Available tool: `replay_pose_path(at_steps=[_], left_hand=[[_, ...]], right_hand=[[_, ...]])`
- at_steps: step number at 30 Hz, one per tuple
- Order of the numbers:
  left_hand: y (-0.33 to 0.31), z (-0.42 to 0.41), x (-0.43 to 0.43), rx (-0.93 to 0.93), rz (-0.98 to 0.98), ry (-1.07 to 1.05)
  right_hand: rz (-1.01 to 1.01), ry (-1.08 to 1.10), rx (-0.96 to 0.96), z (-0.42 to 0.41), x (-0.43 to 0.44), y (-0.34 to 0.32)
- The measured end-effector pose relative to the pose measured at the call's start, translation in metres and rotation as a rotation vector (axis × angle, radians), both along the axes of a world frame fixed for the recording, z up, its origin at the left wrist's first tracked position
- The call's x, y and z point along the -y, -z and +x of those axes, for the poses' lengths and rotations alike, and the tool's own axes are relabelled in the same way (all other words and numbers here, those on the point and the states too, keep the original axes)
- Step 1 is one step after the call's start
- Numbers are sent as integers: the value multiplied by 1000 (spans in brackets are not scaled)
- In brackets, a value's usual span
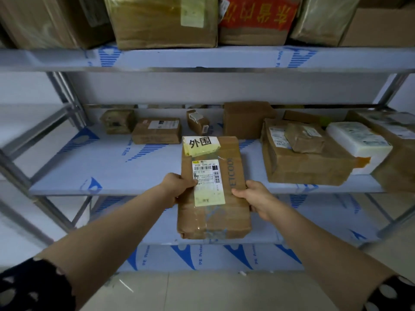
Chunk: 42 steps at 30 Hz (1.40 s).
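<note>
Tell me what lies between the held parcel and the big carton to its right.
Only bare shelf, blue-printed film showing, in the head view; parcel and carton stand apart.

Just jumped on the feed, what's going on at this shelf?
A person holds a brown parcel with both hands: the left hand grips its left edge, thumb on the shipping label, the right hand its right edge. Its far end reaches over the middle shelf, between other parcels. Whether it rests there is unclear.
</note>
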<state>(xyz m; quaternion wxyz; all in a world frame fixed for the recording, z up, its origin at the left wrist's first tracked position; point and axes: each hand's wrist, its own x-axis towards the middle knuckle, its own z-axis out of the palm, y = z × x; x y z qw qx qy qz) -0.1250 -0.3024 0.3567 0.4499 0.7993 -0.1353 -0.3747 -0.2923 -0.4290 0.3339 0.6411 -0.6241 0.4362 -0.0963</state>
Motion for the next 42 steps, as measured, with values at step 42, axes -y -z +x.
replay_pose_path(at_steps=[42], left_hand=[[-2, -135, -824, -22, -39, -1388]], right_hand=[[-37, -1351, 13, 124, -774, 2]])
